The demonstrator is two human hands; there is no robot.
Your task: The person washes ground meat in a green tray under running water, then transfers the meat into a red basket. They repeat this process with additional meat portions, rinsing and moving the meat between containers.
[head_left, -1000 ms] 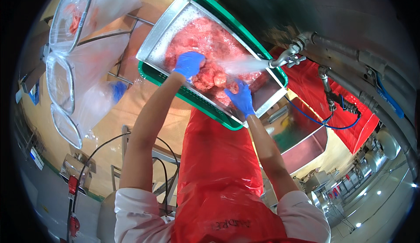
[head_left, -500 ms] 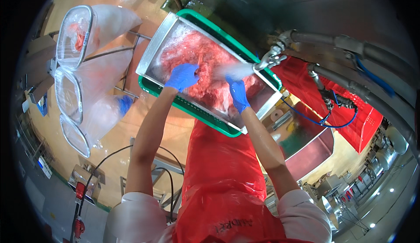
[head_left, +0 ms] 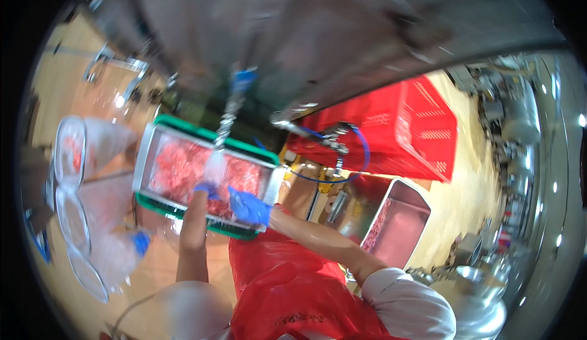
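Note:
A metal tray (head_left: pixel 142 170) full of wet pink-red meat pieces (head_left: pixel 177 164) sits inside a green perforated crate (head_left: pixel 160 205). From a metal tap (head_left: pixel 227 120), water pours onto the meat around the middle of the tray. My left hand (head_left: pixel 206 188), in a blue glove, reaches into the tray just below the stream; its fingers are blurred and partly hidden among the meat. Over the tray's near right part, my blue-gloved right hand (head_left: pixel 251 208) is open, fingers stretched toward the left hand, nothing visible in its grasp.
Clear plastic bags on hoop rims (head_left: pixel 72 150) hang at the left, the far one holding pink pieces. Red crates (head_left: pixel 397 132) stand right of the tap, beside a second tap with a blue hose (head_left: pixel 369 150). A deep metal bin (head_left: pixel 400 224) is at the right.
My view has turned, so the tray appears farther left and the red crates and bin show more fully. My hands have come closer together at the tray's near side.

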